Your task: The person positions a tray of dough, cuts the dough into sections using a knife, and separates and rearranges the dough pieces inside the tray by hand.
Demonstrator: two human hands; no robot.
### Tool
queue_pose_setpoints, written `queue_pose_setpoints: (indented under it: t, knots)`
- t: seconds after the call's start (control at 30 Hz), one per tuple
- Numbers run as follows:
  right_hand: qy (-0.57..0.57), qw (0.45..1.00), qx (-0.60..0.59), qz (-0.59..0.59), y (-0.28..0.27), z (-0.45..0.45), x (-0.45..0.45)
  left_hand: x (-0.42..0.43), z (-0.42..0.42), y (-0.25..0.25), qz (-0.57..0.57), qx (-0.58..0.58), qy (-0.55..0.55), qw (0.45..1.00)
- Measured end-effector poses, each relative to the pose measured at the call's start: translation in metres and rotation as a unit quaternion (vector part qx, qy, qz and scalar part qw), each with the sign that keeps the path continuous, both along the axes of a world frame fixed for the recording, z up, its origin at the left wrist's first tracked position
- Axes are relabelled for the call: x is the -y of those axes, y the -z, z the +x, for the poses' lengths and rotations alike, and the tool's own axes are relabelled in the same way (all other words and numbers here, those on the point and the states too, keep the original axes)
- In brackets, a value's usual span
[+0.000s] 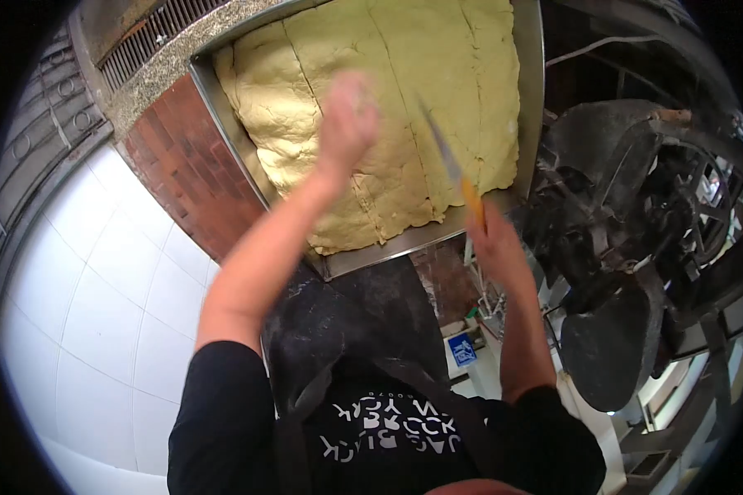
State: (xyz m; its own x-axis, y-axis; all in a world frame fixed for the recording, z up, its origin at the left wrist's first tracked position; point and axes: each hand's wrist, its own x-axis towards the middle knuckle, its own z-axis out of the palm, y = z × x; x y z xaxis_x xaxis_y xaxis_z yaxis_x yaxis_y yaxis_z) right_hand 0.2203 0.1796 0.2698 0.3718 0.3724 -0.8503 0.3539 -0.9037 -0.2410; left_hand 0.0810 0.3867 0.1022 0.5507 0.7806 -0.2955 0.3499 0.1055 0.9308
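A wide slab of yellow dough (462, 124) fills a shallow metal tray (376, 266), with several long cuts running along it. My right hand (497, 243) is closed around the yellow handle of a knife (447, 153). The narrow blade points up and away over the right part of the dough; whether it touches the surface I cannot tell. Over the left-middle of the slab is my left hand (351, 120), smeared by motion, so its fingers are unclear. Near the left edge the dough looks wrinkled and uneven.
A brick surface (182, 169) and a stone ledge lie left of the tray, with white tiles (99, 313) beyond. Dark metal machinery (627, 214) stands close on the right. A blue-and-white box (461, 350) sits low behind my right forearm.
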Motion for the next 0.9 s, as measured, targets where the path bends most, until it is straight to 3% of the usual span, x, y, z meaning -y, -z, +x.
queue_pose_setpoints:
  t: [0.03, 0.13, 0.23, 0.33, 0.43, 0.53, 0.9]
  knots:
    - [-0.008, 0.997, 0.062, 0.054, 0.016, 0.002, -0.027, -0.036, 0.004, 0.031, 0.200, -0.038, 0.034, 0.978]
    - [-0.047, 0.984, 0.106, 0.137, 0.073, 0.015, -0.074, -0.099, 0.016, 0.091, 0.387, -0.183, 0.129, 0.895]
    - [-0.080, 0.981, 0.125, 0.128, 0.093, 0.022, -0.105, -0.115, 0.033, 0.080, 0.225, -0.357, 0.248, 0.872]
    - [-0.080, 0.978, 0.121, 0.149, 0.092, 0.031, -0.123, -0.110, 0.042, 0.088, 0.225, -0.361, 0.218, 0.879]
    - [-0.070, 0.975, 0.115, 0.175, 0.109, 0.037, -0.133, -0.094, 0.039, 0.103, 0.246, -0.285, 0.105, 0.921]
    - [-0.066, 0.980, 0.105, 0.155, 0.131, 0.033, -0.141, -0.067, 0.045, 0.099, 0.309, -0.130, -0.013, 0.942]
    - [-0.049, 0.984, 0.104, 0.136, 0.123, 0.020, -0.153, -0.028, 0.066, 0.071, 0.194, -0.008, 0.006, 0.981]
